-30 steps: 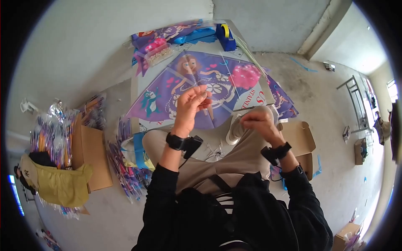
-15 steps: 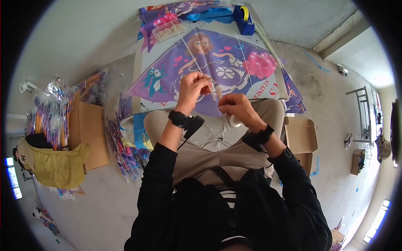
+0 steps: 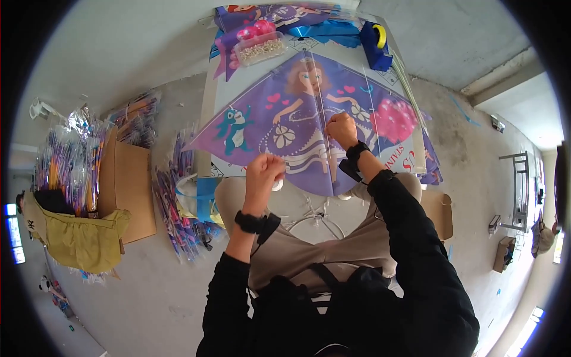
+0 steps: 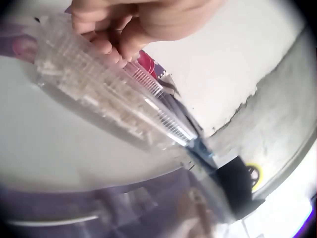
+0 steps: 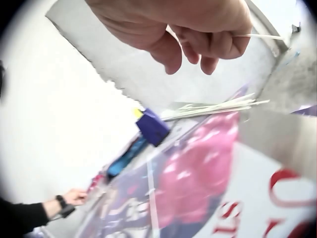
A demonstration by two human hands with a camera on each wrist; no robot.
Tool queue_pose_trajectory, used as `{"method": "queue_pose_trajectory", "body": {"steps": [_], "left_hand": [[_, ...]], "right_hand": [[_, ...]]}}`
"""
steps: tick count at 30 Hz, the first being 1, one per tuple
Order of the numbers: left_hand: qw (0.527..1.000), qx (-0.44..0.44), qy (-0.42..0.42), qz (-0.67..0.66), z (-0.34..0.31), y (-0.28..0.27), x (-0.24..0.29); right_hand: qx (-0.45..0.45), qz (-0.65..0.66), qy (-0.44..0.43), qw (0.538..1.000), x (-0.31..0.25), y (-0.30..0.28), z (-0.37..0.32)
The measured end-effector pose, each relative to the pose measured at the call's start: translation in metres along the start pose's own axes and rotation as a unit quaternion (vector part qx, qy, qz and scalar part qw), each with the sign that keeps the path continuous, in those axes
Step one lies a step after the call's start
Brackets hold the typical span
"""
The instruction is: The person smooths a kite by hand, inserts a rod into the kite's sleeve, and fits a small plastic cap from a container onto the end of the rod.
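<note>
In the head view, a purple kite-shaped sheet (image 3: pixel 309 128) printed with a doll figure lies on the board. My left hand (image 3: pixel 263 178) is over its lower left edge, fingers curled. The left wrist view has my left hand (image 4: pixel 133 27) with bent fingers close together at the clear box (image 4: pixel 94 89) of small pale pieces; whether they pinch anything is hidden. Above the sheet's middle is my right hand (image 3: pixel 342 130). In the right wrist view, my right hand (image 5: pixel 193 34) holds a thin white stick (image 5: pixel 265 36) in its curled fingers, thumb hanging loose.
A blue tape dispenser (image 3: pixel 376 47) and pale thin sticks (image 3: pixel 407 83) are at the board's back right. The small-parts box (image 3: pixel 260 49) stands at the back left. Wrapped packs (image 3: pixel 71 160) and a cardboard box (image 3: pixel 134 190) are on the left.
The hands, close together half a second ago, have moved apart: the right one up over the sheet, the left one lower. The long thin rod seen by the hands no longer shows there.
</note>
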State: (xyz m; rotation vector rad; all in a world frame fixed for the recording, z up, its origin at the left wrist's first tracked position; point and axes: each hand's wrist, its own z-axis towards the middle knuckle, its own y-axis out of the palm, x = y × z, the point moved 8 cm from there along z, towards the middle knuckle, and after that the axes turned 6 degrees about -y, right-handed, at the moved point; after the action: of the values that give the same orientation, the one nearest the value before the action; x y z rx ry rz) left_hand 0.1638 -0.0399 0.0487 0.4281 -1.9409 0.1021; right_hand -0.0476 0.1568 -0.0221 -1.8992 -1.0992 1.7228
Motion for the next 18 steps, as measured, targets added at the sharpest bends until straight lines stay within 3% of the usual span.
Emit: {"method": "queue_pose_trajectory", "body": {"steps": [4,9,18], "left_hand": [[0.999,0.018,-0.034,-0.002,-0.007,-0.01,-0.016],[0.998,-0.02,-0.046,-0.038,-0.004,-0.001,-0.027],[0.998,-0.02,-0.044,-0.035,-0.003,0.001,-0.025]], "right_hand": [[0.014,-0.031,0.02,0.999,-0.01,0.005,0.01],[0.019,-0.079,-0.021,0.996,-0.022,0.005,0.0],[0.006,-0.061,-0.033,0.998,-0.018,0.006,-0.002]]}}
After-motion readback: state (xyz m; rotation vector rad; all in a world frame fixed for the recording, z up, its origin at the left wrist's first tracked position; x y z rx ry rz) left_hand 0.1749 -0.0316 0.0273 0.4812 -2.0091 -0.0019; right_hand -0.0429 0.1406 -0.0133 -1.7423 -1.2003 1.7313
